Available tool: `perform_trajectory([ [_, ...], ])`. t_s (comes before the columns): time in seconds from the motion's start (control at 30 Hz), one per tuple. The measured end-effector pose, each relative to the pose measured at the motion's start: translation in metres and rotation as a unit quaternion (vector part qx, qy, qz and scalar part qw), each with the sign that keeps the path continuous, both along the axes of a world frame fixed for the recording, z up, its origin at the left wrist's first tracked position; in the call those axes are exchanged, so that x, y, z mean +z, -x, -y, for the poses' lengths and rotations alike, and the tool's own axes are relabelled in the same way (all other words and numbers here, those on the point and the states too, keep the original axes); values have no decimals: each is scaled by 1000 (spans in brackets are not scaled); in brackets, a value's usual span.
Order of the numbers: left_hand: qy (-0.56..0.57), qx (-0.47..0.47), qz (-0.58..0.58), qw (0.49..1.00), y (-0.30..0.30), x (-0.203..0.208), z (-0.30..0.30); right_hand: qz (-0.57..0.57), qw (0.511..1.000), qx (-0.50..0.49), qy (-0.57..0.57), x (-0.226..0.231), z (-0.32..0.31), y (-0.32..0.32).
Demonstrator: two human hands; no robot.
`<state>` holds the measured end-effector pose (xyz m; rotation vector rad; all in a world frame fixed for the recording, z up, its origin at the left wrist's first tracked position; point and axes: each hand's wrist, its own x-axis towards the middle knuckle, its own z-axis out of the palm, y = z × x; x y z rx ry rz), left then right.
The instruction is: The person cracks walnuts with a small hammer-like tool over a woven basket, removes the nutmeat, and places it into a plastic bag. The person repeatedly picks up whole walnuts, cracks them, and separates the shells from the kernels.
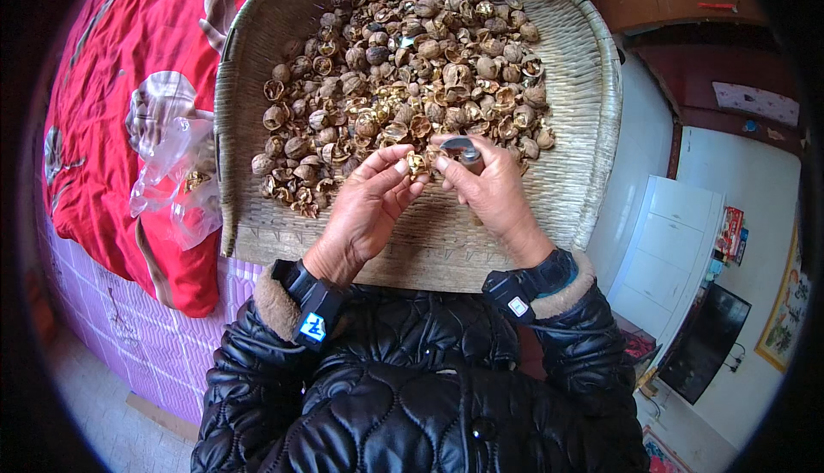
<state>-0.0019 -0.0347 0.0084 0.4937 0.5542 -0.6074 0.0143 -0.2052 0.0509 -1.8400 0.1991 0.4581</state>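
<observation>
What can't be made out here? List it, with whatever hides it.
Head view only:
- Walnut piece: mostly covered by fingertips of the left hand and right hand; whether kernel remains is unclear.
- Metal tool: its working end is hidden in the right hand.
- Plastic bag: contents blurred by glare.
- Woven tray: near edge hidden behind wrists and jacket.

We hold a cracked walnut piece (416, 162) between our left hand (367, 207) and right hand (486, 188), which also grips a small metal tool (462, 150), above a woven basket (592, 87) heaped with walnut shells (403, 69).
</observation>
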Motion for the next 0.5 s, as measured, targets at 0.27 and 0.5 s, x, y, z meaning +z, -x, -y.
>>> perform_trajectory([
  [0.27,29,-18,47,998,1,0,0,136,981,117,78,9,-6,0],
  [0.5,-103,-78,171,977,0,6,-2,111,982,109,103,14,-6,0],
])
